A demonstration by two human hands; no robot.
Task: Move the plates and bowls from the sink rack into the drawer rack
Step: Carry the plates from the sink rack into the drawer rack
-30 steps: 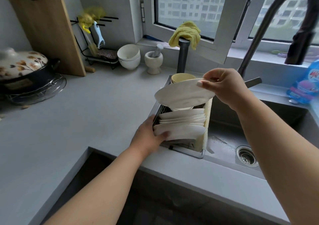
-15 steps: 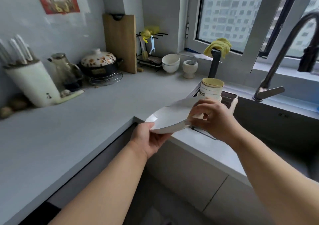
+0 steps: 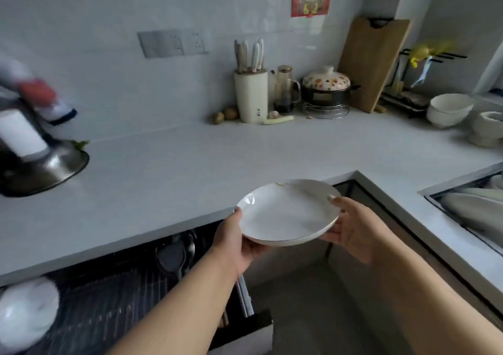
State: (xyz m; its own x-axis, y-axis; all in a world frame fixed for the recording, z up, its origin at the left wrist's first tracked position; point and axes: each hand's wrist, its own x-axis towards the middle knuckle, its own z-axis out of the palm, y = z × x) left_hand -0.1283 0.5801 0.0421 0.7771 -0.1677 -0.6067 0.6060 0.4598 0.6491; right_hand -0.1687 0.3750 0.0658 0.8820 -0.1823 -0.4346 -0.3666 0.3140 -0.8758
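A white shallow plate [image 3: 285,214] with a thin dark rim hangs level in front of the counter corner. My left hand [image 3: 236,239] grips its left edge from below, and my right hand [image 3: 353,226] holds its right edge with the thumb on top. Below and to the left, the pulled-out drawer rack [image 3: 114,300] of dark wire is open under the counter, with white dishes [image 3: 24,311] blurred at its left end. At the far right, the sink rack [image 3: 468,205] shows pale plates lying in it.
The grey counter [image 3: 190,164] bears a knife block [image 3: 250,96], a glass jug, a flowered pot [image 3: 326,88], a wooden cutting board [image 3: 373,63], stacked white bowls [image 3: 449,109] and a mortar. A steel bowl [image 3: 40,169] sits at the left. Dark ladles lie in the drawer.
The view has swung left from the sink to the drawer. The plate, lifted from the sink rack by my right hand, is now held by both hands and has moved left over the drawer's edge.
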